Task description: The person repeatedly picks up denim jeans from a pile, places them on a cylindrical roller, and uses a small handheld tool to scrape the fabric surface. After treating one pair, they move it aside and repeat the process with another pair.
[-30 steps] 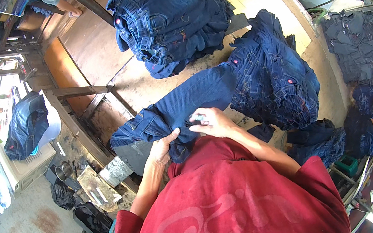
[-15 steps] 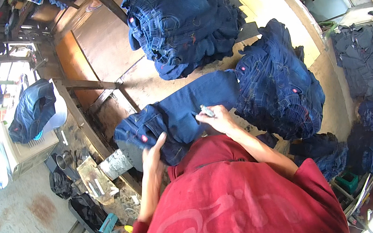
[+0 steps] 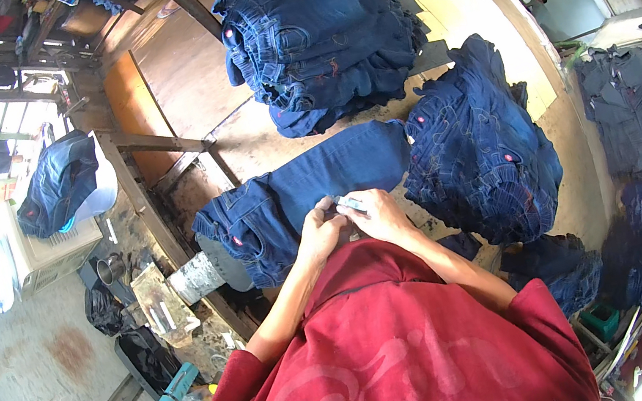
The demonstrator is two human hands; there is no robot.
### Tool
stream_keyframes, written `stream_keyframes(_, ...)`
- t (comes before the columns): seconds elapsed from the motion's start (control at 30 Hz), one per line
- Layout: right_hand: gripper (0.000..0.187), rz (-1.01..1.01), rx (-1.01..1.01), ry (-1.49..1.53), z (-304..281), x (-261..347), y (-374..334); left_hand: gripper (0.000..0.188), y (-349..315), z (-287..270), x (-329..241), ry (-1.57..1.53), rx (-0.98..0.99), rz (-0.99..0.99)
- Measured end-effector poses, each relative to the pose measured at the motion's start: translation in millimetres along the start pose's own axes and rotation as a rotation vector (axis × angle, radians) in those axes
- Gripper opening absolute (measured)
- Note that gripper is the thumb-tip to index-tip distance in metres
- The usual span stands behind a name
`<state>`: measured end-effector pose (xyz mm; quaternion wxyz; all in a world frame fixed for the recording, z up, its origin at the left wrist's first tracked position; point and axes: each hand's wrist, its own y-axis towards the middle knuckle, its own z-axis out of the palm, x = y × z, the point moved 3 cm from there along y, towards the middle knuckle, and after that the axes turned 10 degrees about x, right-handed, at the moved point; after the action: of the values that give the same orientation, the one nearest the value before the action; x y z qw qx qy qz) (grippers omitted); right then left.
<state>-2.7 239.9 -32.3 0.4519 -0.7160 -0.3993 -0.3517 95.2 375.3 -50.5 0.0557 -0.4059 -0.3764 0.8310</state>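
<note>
In front of me a pair of dark blue jeans [image 3: 332, 166] lies stretched out sideways, its waist end at the left around a pale, worn cylinder [image 3: 196, 281]. My right hand [image 3: 382, 215] is closed on a small whitish-grey object [image 3: 351, 203] above the near edge of the denim; its exact kind is too small to make out. Right beside it, my left hand [image 3: 322, 233] has its fingers pinched together, almost touching that object. Whatever the left fingers hold, if anything, is hidden.
Beyond the jeans stands a tall pile of folded jeans [image 3: 318, 38]; another heap of jeans [image 3: 484, 150] is close at the right. Dark grey garments [image 3: 635, 106] lie farther right. A wooden frame [image 3: 140, 198] runs along the left, near a turquoise bottle [image 3: 176, 389].
My left hand has left the jeans' waist end and moved right, beside my right hand. The jeans' waist end now lies flatter. My right hand has shifted slightly nearer to me.
</note>
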Motion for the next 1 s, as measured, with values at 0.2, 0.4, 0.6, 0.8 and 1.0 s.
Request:
stream_keyframes(0.2,0.028,0.058,-0.225,0.309,-1,-20,-11,0.032,-8,-9,-5,-0.139,-0.194,-0.082)
stream_keyframes(0.4,0.054,0.371,-0.209,0.091,0,-22,-16,0.019,-6,-16,2,0.072,-0.174,-0.019)
stream_keyframes(0.6,0.046,0.312,-0.209,-0.065,20,-22,2,0.019,-34,-26,14,-0.094,-0.110,-0.099)
stream_keyframes(0.8,0.037,0.279,-0.287,0.043,28,-31,-6,0.022,-28,-19,-7,-0.181,-0.087,-0.148)
stream_keyframes(1.0,0.031,0.182,-0.384,-0.003,24,-26,-10,0.022,-11,-13,-20,0.377,-0.056,0.005)
